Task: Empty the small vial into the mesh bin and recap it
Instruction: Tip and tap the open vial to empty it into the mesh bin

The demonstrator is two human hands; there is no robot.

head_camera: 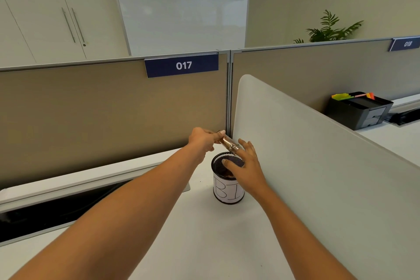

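both bare forearms reach forward and converge. the left hand [203,141] is raised, its fingers pinched together around something slender, knuckles up. the right hand [244,166] sits lower and just beside it, fingers spread and loosely curved, thumb pointing left, its palm facing down.

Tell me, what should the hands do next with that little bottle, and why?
Probably tip the vial a bit steeper. The left hand holds it tilted with its mouth just above the rim of the mesh bin, beside the fingers of the right hand. Something brownish already lies inside the bin. I cannot tell whether the vial is empty.
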